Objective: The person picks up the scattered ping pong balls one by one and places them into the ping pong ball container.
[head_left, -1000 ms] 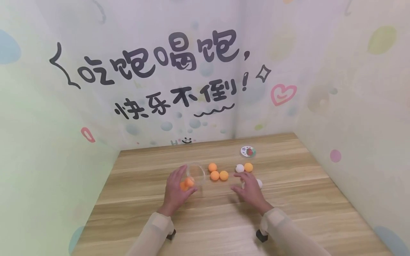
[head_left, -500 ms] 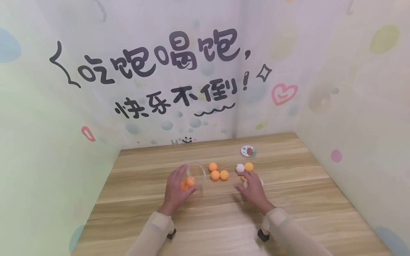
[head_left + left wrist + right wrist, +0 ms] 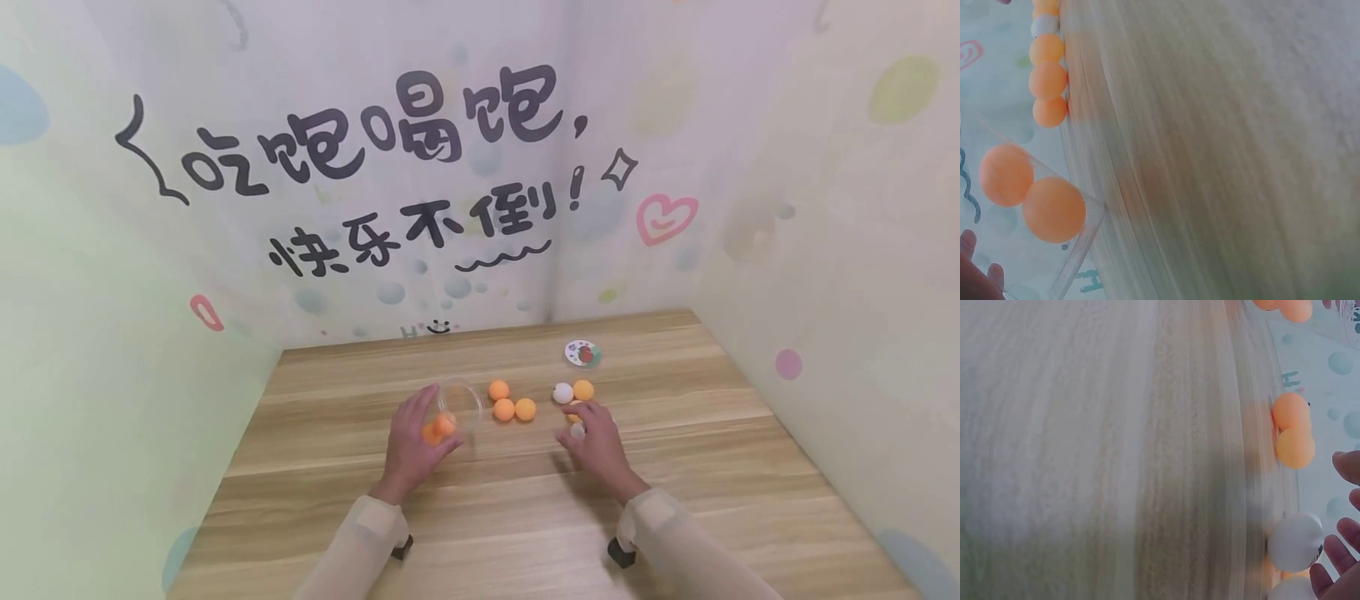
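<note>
My left hand [image 3: 410, 440] grips a clear plastic cup [image 3: 478, 398] that leans over with its mouth to the right. Inside it lie orange ping-pong balls [image 3: 444, 424]; the left wrist view shows two of them through the wall. My right hand [image 3: 600, 442] hovers over a group of balls, thumb and fingers spread apart. Between them shows a white ping-pong ball [image 3: 577, 431], with an orange-yellow ball [image 3: 574, 409] just behind. In the right wrist view the fingertips come right up to the white ball [image 3: 1294, 542]. The hand partly hides this group.
Three orange balls [image 3: 504, 409] sit together between the hands. Behind the right hand, a white ball [image 3: 562, 393] and an orange-yellow ball [image 3: 583, 390] lie side by side. A round printed disc [image 3: 582, 354] lies farther back on the wooden table [image 3: 495, 533]. Printed walls enclose it.
My right hand has shifted a little to the right, over the white ball, and an orange-yellow ball now shows behind it. My left hand and the cup stay put.
</note>
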A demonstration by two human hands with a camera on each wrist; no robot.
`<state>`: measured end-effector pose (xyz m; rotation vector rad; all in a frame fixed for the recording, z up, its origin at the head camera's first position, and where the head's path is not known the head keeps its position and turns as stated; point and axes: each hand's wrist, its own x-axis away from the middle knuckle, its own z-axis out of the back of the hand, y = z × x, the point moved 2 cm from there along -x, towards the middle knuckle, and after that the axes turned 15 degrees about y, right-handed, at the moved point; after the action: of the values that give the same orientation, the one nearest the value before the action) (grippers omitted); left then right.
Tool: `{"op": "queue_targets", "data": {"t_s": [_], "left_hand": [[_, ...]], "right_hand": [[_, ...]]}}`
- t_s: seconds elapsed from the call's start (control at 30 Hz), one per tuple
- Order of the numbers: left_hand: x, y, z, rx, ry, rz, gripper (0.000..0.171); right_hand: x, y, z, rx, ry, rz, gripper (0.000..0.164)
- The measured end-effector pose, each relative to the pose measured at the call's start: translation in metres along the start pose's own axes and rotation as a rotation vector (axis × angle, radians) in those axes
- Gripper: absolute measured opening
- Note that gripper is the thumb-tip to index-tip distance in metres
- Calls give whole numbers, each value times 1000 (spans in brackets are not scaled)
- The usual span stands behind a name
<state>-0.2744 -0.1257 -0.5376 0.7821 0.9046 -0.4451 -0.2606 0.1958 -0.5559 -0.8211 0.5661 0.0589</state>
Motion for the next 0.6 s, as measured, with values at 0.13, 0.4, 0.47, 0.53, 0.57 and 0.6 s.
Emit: {"op": "queue_targets", "data": {"t_s": [0.13, 0.4, 0.47, 0.53, 0.57, 0.6], "left_hand": [[0, 0, 0, -1, 4, -10, 97], [0, -1, -1, 9, 24, -31, 98], [-1, -1, -1, 13, 26, -32, 99], [-1, -1, -1, 17, 24, -25, 99], [-1, -1, -1, 19, 23, -23, 99], [-1, -1, 0, 19, 22, -22, 99]], "right_hand": [[2, 1, 0, 0, -16, -7, 39], [2, 2, -1, 19, -66, -36, 39], [1, 2, -2, 18, -74, -34, 39], [1, 1, -3, 17, -80, -30, 39], [1, 2, -3, 19, -81, -24, 40], [1, 2, -3, 18, -83, -21, 40]]}}
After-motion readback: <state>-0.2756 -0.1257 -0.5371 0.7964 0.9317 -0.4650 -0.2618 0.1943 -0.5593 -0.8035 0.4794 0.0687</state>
